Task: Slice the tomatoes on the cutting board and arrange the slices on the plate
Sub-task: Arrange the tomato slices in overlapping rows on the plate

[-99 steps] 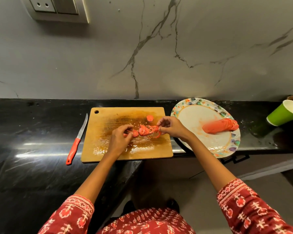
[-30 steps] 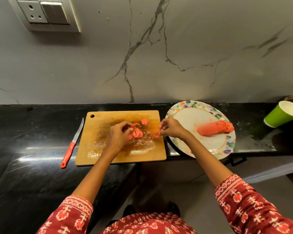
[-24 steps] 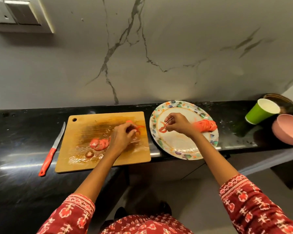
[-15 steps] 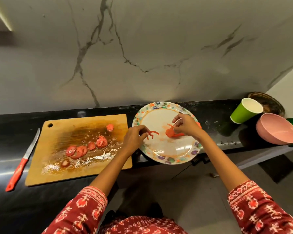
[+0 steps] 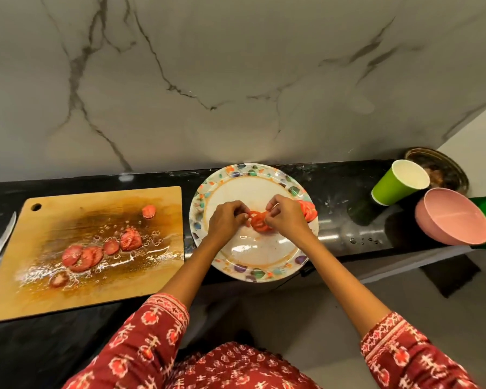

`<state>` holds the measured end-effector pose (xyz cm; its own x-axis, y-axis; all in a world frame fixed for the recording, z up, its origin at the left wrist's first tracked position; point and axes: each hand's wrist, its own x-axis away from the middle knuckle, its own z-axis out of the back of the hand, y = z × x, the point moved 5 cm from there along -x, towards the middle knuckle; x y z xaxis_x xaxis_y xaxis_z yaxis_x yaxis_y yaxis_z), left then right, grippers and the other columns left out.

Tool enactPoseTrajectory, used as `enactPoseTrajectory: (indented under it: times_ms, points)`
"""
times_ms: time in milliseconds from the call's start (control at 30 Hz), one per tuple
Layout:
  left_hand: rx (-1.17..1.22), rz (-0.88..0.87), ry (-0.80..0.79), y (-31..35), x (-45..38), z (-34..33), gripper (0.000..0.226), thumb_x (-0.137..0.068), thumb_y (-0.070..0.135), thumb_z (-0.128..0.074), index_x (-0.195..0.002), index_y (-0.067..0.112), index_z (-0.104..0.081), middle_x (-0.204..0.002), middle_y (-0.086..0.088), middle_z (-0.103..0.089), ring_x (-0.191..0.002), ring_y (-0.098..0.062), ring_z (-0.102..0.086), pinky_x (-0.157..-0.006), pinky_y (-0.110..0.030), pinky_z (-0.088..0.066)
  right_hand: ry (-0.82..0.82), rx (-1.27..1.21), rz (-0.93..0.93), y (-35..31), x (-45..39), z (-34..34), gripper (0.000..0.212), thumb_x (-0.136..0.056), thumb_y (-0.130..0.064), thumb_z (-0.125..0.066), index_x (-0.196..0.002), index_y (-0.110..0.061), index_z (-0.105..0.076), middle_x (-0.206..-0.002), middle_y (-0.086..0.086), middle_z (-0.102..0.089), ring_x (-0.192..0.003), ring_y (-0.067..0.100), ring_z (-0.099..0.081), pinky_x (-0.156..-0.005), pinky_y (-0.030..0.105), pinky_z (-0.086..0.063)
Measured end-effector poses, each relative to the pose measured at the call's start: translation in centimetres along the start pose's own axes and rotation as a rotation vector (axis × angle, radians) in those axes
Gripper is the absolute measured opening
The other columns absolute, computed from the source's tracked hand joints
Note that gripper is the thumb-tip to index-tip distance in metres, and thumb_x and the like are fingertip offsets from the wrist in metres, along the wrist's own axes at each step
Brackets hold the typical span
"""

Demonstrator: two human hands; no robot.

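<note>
A thin red tomato slice sits over the middle of a round white plate with a speckled rim, pinched between the left hand and the right hand. More red tomato slices lie on the wet wooden cutting board to the left on the black bench, with a green paper cup and pink bowl to the right.

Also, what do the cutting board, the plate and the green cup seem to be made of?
Cutting board: wood or bamboo, pale matt grain, stained wet. Plate: glossy, with reflections and a printed rim, perhaps melamine or coated paper; I cannot tell which. Green cup: probably paper, thin rolled rim, white inside.
</note>
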<state>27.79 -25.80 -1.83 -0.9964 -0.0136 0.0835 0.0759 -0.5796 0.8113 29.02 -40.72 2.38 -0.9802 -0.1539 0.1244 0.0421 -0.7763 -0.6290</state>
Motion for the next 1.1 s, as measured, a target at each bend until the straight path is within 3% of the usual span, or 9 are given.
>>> enactPoseTrajectory:
  times_ms: [100,300,433,633,867,1100]
  points:
    - [-0.047,0.021,-0.002,0.0,-0.5,-0.3,0.007,-0.083,0.014,-0.065,-0.089,0.014,-0.069,-0.086,-0.003,-0.07,-0.082,-0.017,-0.063,-0.077,-0.035,-0.052,0.014,0.009,0.01,-0.2,0.1,0.2,0.013,-0.079,0.001,-0.065,-0.091,-0.003,-0.061,-0.078,0.014,-0.066,-0.069,0.019,-0.06,-0.065,0.027,-0.048]
    - [-0.091,0.005,-0.017,0.5,-0.7,-0.7,0.01,-0.083,0.017,-0.065,-0.092,0.014,-0.07,-0.091,-0.004,-0.07,-0.085,-0.017,-0.063,-0.076,-0.034,-0.053,-0.015,0.051,0.014,0.0,0.0,-0.3,0.011,-0.077,0.0,-0.069,-0.086,-0.004,-0.064,-0.075,0.008,-0.066,-0.065,0.011,-0.055,-0.053,0.011,-0.038]
    - [-0.147,0.0,-0.014,0.3,-0.3,-0.6,0.014,-0.084,0.02,-0.065,-0.095,0.013,-0.07,-0.092,-0.005,-0.07,-0.087,-0.018,-0.062,-0.071,-0.028,-0.048,-0.007,0.098,0.039,0.2,0.0,-0.3,0.007,-0.078,-0.001,-0.069,-0.084,-0.003,-0.067,-0.077,0.01,-0.067,-0.07,0.015,-0.058,-0.059,0.021,-0.045]
    - [-0.131,-0.005,0.023,0.3,0.2,-0.9,0.017,-0.085,0.022,-0.064,-0.097,0.013,-0.071,-0.094,-0.006,-0.07,-0.09,-0.019,-0.063,-0.071,-0.025,-0.047,-0.026,0.099,0.044,0.1,-0.2,-0.4,0.006,-0.079,-0.002,-0.068,-0.086,-0.003,-0.069,-0.081,0.01,-0.067,-0.069,0.01,-0.056,-0.057,0.009,-0.039]
    - [-0.043,-0.014,0.071,-0.1,0.5,-0.2,0.025,-0.083,0.016,-0.067,-0.107,0.01,-0.068,-0.095,-0.01,-0.072,-0.089,-0.02,-0.066,-0.079,-0.032,-0.052,0.031,0.103,0.043,-0.2,-0.4,0.0,0.008,-0.08,-0.003,-0.068,-0.088,-0.005,-0.068,-0.083,0.009,-0.067,-0.07,0.01,-0.055,-0.06,0.014,-0.042]
    - [-0.03,-0.045,0.039,-0.1,0.9,-0.1,0.028,-0.082,0.013,-0.067,-0.11,0.01,-0.066,-0.095,-0.009,-0.072,-0.088,-0.017,-0.067,-0.079,-0.026,-0.05,0.082,0.094,0.028,-0.3,-0.2,0.5,0.01,-0.08,-0.005,-0.069,-0.09,-0.005,-0.067,-0.084,0.01,-0.068,-0.071,0.01,-0.055,-0.064,0.018,-0.043]
